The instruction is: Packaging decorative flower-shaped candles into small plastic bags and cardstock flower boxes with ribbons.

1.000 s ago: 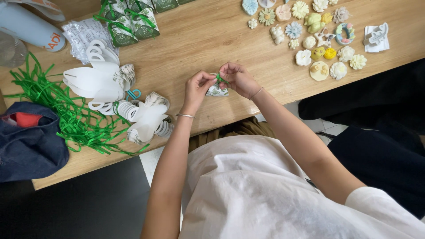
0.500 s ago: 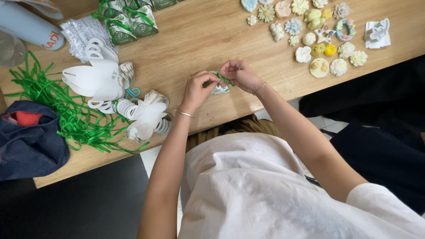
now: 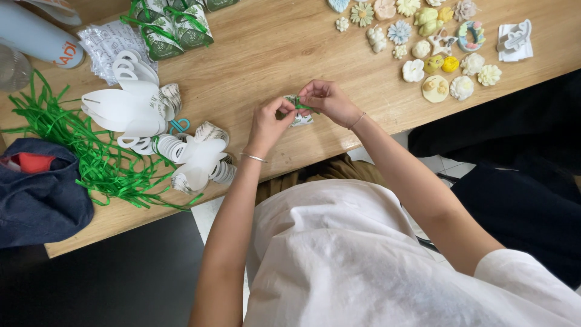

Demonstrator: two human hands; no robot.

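– Where are the hands?

– Both meet over the wooden table (image 3: pixel 272 54), just above the frame's centre. The left hand (image 3: pixel 268 124) and the right hand (image 3: pixel 330 102) pinch a green ribbon (image 3: pixel 301 107) between thumb and fingertips, the other fingers curled in. The ribbon sits on top of a small leaf-printed gift box (image 3: pixel 298 117), which rests on the table between the two hands, near the front edge.

– What lies at nine o'clock from there?

– Flat white box blanks (image 3: pixel 130 109) with round looped handles, fanned out in two heaps. Further out at nine lies a loose heap of green ribbon strips (image 3: pixel 78 151), and beyond it a dark blue denim bag (image 3: pixel 39 200) at the table's corner.

– And higher up?

– At eleven o'clock stand finished boxes (image 3: pixel 172 27) tied in green, with a white cylinder (image 3: pixel 36 36) at the far left. At one to two o'clock small moulded flower and animal shapes (image 3: pixel 433 45) in white, yellow and pale blue are spread on the wood.
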